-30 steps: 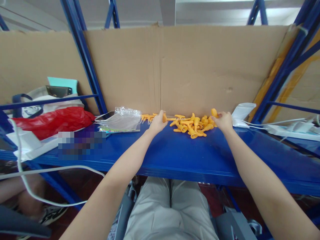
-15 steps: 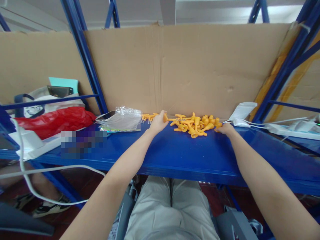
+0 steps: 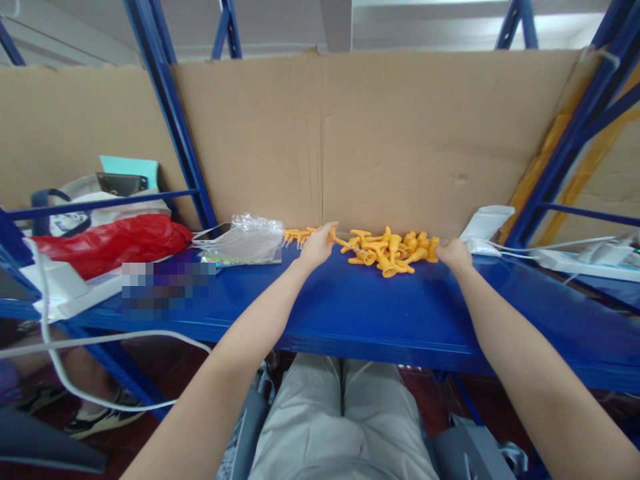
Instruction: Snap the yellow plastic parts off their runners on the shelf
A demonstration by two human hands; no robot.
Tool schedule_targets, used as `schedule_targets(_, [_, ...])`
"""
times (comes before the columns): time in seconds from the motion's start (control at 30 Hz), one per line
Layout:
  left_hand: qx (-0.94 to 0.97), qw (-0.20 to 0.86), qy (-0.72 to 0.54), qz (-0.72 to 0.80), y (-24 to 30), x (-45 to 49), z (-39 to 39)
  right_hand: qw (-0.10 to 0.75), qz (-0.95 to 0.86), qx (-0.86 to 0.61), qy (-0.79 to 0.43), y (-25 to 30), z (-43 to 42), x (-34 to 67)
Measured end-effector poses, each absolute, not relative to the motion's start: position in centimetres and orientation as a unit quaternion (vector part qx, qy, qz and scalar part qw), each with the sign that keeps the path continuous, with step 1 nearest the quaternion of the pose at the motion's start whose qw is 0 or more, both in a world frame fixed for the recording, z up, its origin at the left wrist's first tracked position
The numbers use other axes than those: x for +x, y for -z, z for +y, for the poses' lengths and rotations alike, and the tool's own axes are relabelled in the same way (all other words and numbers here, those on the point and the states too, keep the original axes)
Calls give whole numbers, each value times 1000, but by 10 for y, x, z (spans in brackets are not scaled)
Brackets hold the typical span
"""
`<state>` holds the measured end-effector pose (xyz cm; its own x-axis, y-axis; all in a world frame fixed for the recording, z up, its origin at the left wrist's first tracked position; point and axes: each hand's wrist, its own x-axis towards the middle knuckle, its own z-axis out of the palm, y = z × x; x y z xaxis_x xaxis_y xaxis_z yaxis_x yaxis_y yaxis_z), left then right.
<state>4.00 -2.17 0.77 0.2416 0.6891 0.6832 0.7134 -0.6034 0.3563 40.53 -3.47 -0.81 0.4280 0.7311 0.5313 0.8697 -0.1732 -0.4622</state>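
Note:
My left hand (image 3: 316, 247) is closed on the yellow handle of a corkscrew (image 3: 341, 241), whose metal spiral points right toward the pile. To its left, several yellow T-handled corkscrews (image 3: 296, 235) lie in a row with their spirals toward me. Right of it spreads a pile of yellow plastic parts (image 3: 387, 257), some bell-shaped, some with winged handles. At the pile's right end, the closed fingers of my right hand (image 3: 455, 255) are at a yellow bell-shaped sleeve (image 3: 433, 249). Those fingertips are partly hidden.
A clear plastic bag (image 3: 245, 240) lies left of the corkscrews, near a red bag (image 3: 115, 243) and a white power strip (image 3: 90, 297). White packaging (image 3: 484, 230) and cables stand right. Cardboard (image 3: 400, 140) backs the blue shelf (image 3: 360, 313), between blue posts.
The corkscrew in my left hand has tilted, its spiral now angling down to the right. My right hand has risen slightly, and the bell-shaped sleeve by it now stands more upright.

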Motion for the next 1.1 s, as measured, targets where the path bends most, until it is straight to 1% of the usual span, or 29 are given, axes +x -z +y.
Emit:
schedule_targets(0.03, [-788, 11, 428, -442, -8, 40, -22, 365, -509, -777, 65, 2, -38, 396])
schedule_targets(0.1, [-791, 7, 430, -435, -9, 41, -23, 398, -525, -750, 56, -9, -44, 375])
schedule_targets(0.2, [-803, 6, 431, -412, -10, 45, -26, 474, -605, -640, 30, -18, -49, 336])
schedule_targets(0.27, [-813, 6, 432, -389, -9, 49, -26, 491, -667, -559, -41, -17, -53, 310])
schedule_targets(0.3, [-818, 6, 432, -379, -8, 51, -27, 484, -698, -521, -85, -15, -55, 298])
schedule_targets(0.37, [-826, 4, 429, -366, -6, 54, -26, 436, -751, -465, -173, -11, -60, 277])
schedule_targets(0.47, [-835, 4, 422, -354, -3, 56, -25, 382, -778, -432, -250, -4, -69, 258])
schedule_targets(0.6, [-841, 14, 430, -330, 0, 57, -23, 381, -749, -433, -325, -3, -76, 250])
schedule_targets(0.67, [-840, 20, 446, -308, -1, 60, -26, 397, -725, -445, -343, -4, -77, 250])
schedule_targets(0.77, [-840, 31, 457, -293, -5, 67, -35, 435, -681, -483, -338, -8, -78, 248])
schedule_targets(0.9, [-868, 26, 394, -301, -5, 77, -50, 471, -630, -511, -347, -11, -81, 244])
schedule_targets(1.0, [-886, 18, 346, -308, -1, 82, -53, 455, -639, -503, -362, -10, -83, 242])
schedule_targets(1.1, [-892, -4, 318, -322, 4, 82, -48, 426, -673, -499, -341, -6, -81, 241])
